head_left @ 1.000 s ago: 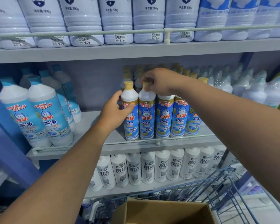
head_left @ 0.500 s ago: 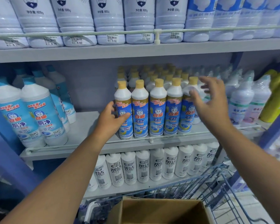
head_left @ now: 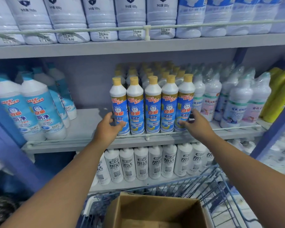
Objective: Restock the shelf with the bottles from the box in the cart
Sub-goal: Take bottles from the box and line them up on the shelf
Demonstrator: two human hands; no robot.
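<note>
The bottles (head_left: 152, 104), five yellow-capped ones, are standing in a tight front row right at the shelf's (head_left: 82, 129) front edge, behind the thin rail (head_left: 155, 134), with more of the same packed behind them. The left hand (head_left: 108, 129) is cupping the leftmost bottle low on its side, fingers loosely curved against the label rather than wrapped round it. The right hand (head_left: 196, 125) is doing the same on the rightmost one, fingers relaxed and touching, not clamping anything.

What could go wrong, I'd guess: these are tall and narrow, so a squeeze from both ends down low could be tipping one forward over that low rail, or knocking the wrapped white bottles (head_left: 234, 104) just beside the row on the right. To the left the shelf is bare, so the end bottle has nothing propping it there.

Versus half a second back: the right hand has dropped from up near the caps to the base of the end bottle, and the left has slid lower too. The box (head_left: 155, 209) is sitting in the cart (head_left: 220, 191) below.
</note>
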